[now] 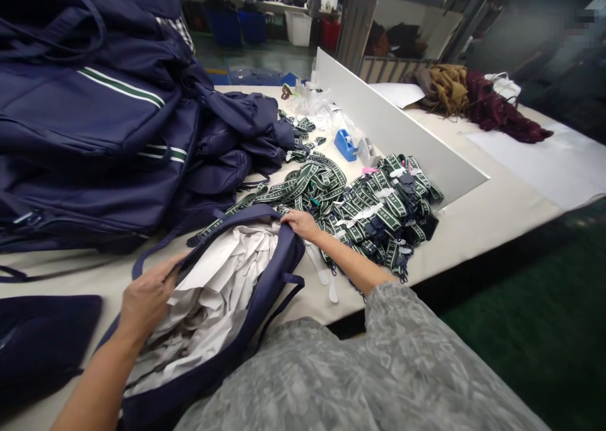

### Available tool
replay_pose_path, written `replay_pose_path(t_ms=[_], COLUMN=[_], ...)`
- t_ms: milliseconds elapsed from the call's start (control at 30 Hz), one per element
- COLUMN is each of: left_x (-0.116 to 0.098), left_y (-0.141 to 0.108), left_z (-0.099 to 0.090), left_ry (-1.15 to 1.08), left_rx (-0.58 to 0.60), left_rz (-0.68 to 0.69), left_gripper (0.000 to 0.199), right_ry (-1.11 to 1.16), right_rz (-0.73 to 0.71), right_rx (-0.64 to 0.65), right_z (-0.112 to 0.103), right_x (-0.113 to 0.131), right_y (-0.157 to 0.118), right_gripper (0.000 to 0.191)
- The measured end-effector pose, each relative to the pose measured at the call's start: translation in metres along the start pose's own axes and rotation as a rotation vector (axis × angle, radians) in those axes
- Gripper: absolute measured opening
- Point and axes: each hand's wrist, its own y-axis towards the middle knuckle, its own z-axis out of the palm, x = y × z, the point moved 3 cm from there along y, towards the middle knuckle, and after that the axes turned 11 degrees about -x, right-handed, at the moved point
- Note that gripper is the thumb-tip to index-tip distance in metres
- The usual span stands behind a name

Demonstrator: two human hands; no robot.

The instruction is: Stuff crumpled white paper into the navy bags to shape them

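Note:
A navy bag point(279, 273) lies unzipped in front of me, its opening facing up. Crumpled white paper point(227, 267) fills the inside. My right hand point(299, 224) pinches the bag's rim at the far right corner. On the opposite side, my left hand point(149, 295) has its fingers curled over the rim beside the paper; its fingertips are partly hidden. Just beyond the bag, dark green straps with white lettering point(317, 182) lie in a loose coil, touching a larger heap of bundled straps point(379, 210).
Navy bags point(95, 115) with green-and-white stripes are piled high at left. Another navy piece point(42, 342) lies at lower left. A blue tape dispenser point(345, 145) stands by a white divider panel point(388, 128). Brown and maroon bags point(492, 103) lie beyond it.

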Motion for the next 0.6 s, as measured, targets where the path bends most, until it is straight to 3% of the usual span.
replay_pose_path(t_ms=[167, 300, 433, 600], left_x=[0.008, -0.002, 0.006, 0.01], left_y=[0.002, 0.004, 0.004, -0.007], left_z=[0.007, 0.004, -0.006, -0.018], left_ry=[-0.071, -0.186, -0.314, -0.442], left_rx=[0.057, 0.133, 0.072, 0.078], left_rz=[-0.081, -0.131, -0.228, -0.203], left_gripper=[0.047, 0.053, 0.046, 0.04], right_ry=[-0.37, -0.544, -0.505, -0.046], right_rz=[-0.268, -0.358, -0.463, -0.241], right_rx=[0.254, 0.382, 0.444, 0.273], right_z=[-0.012, -0.02, -0.011, 0.004], right_x=[0.019, 0.027, 0.012, -0.021], right_y=[0.008, 0.01, 0.023, 0.022], right_gripper=[0.043, 0.055, 0.043, 0.043])
